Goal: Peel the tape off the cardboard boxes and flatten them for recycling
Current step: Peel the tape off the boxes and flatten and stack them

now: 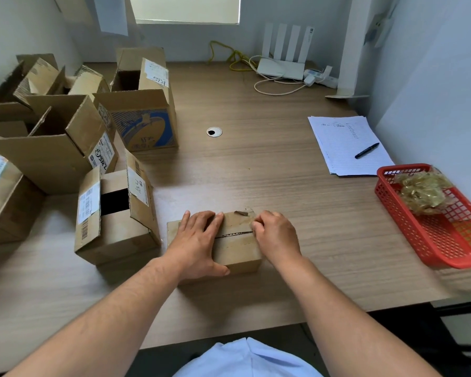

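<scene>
A small closed cardboard box (237,248) lies on the wooden table (256,164) right in front of me, its top seam showing. My left hand (199,240) lies flat on the box's left half, fingers straight and thumb along the near side. My right hand (275,235) is at the box's right end, fingers curled and pinching clear tape (252,217) at the far right corner. A torn tape scrap sticks up on the far edge.
Several opened cardboard boxes (65,148) crowd the table's left side; the nearest (117,213) stands just left of my left hand. A red plastic basket (441,221) with crumpled tape sits at the right edge. Papers with a pen (365,151) and a router (280,66) lie beyond.
</scene>
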`<state>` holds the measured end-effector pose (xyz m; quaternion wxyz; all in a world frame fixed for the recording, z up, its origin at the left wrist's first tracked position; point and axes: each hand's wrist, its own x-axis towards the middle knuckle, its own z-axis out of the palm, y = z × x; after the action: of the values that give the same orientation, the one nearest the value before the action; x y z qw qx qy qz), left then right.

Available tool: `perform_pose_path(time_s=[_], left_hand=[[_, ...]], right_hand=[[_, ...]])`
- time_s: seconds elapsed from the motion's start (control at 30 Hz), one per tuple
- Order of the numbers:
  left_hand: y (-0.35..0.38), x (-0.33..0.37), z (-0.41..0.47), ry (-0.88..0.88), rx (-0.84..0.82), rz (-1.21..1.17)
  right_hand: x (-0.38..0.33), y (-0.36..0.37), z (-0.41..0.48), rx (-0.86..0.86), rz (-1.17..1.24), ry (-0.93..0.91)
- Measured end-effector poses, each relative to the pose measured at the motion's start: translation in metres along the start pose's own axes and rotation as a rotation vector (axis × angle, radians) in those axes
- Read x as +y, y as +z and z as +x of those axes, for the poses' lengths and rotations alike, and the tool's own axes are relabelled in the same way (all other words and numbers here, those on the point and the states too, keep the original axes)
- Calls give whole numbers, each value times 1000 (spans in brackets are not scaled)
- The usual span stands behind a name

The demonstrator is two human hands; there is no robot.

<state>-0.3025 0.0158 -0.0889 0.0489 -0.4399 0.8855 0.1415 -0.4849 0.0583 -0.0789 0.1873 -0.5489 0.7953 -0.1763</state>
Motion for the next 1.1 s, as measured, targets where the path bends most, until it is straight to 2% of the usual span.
perform_pose_path(time_s=[0.1,0.2,0.37,0.67,0.97,1.1], left_hand=[[3,-16,-11,36,28,-12],[4,-20,-19,52,22,3],[4,-21,-22,43,12,14],[10,-2,-22,9,36,5],[9,-13,-29,146,14,-11],[10,-14,-30,146,8,-7]], right_hand=[[4,4,-1,-50,503,193],[7,8,-2,-100,655,308],[13,8,6,-207,505,202],[15,2,33,-282,832,248],[17,6,45,-587,971,266],[19,11,46,-627,1005,237]])
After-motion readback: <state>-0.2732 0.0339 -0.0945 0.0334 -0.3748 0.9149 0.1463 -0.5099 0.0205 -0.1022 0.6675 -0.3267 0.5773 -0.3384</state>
